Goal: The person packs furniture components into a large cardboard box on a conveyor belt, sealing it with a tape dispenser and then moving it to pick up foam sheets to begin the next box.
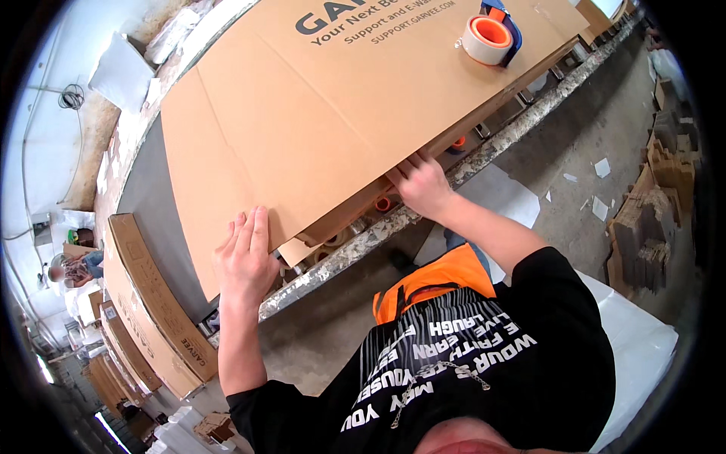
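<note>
A large brown cardboard box (302,129) with dark print lies on a roller conveyor. My left hand (248,261) rests on its near left edge, fingers stretched out over the top cardboard. At the middle of the near edge, my right hand (423,185) is closed, its fingers curled at the rim of the top flap. The fingertips are partly hidden beneath the cardboard. On top of the box, toward the far right, stands a tape dispenser (513,41) with a blue frame and a roll of tape (486,41) on an orange core.
The worn metal conveyor rail (340,259) runs along the near side of the box. More printed boxes (151,303) lie on the line at the left, with a person (79,268) beyond. Stacked cardboard (643,242) and paper scraps (601,168) lie on the floor at right.
</note>
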`<state>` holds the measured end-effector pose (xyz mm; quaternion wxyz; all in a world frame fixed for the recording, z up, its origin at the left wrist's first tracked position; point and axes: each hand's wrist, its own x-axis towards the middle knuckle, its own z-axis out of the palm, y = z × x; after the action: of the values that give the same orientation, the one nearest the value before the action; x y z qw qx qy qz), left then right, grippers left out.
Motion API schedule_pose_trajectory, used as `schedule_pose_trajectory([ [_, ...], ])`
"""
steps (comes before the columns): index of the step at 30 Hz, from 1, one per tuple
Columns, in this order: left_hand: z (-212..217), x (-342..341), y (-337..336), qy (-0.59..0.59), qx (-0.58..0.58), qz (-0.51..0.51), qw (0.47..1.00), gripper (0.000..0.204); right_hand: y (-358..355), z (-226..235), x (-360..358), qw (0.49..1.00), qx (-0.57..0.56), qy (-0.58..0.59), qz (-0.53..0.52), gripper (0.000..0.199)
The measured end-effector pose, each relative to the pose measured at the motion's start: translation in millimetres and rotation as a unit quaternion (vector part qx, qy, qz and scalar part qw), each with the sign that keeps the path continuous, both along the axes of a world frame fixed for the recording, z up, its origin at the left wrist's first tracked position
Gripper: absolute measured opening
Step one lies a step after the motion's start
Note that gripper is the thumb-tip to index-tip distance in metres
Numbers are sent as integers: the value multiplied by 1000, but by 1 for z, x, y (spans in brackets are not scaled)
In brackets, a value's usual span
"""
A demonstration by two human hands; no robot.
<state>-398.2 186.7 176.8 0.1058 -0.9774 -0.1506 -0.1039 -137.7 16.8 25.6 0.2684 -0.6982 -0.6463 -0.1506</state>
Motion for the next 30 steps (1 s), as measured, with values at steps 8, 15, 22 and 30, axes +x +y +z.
schedule_pose_trajectory([
  [8, -52, 28, -28, 159, -151, 2, 976, 102, -11, -6, -5, 997, 67, -25, -6, 18],
  [15, -87, 20, -17, 145, -68, 9, 987, 102, -81, 13, 59, 949, 196, 201, -145, 24],
  [22, -94, 16, -11, 61, -78, -31, 995, 88, -5, 70, 290, 773, -178, 545, -272, 24],
  [30, -112, 5, -12, -7, -106, -4, 994, 92, 80, 148, 75, 928, -49, 366, -42, 44],
])
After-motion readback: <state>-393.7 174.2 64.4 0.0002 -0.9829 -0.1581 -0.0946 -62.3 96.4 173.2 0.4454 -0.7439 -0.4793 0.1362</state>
